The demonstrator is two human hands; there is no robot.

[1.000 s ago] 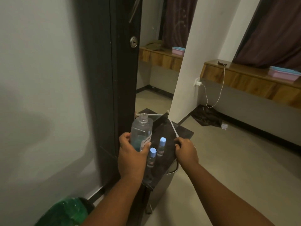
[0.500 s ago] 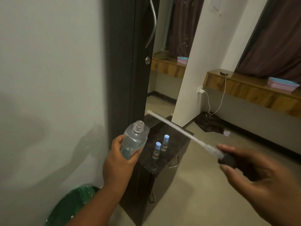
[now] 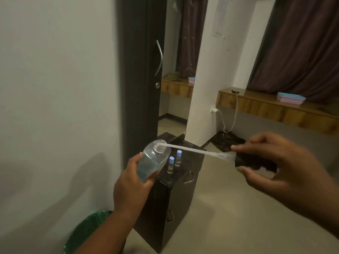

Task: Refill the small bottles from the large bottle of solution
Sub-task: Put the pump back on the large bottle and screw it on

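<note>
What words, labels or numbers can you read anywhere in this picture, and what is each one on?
None can be read.
Large bottle: no print shows; the left hand covers its lower part.
Two small bottles: labels too small and blurred.
Paper on the pillar: marks too faint.
Dropper in the right hand: no markings visible.

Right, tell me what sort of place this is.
Probably a bedroom or guest room in a home: a dark wardrobe door, heavy curtains above a wooden ledge, and a charger plugged into the wall.
</note>
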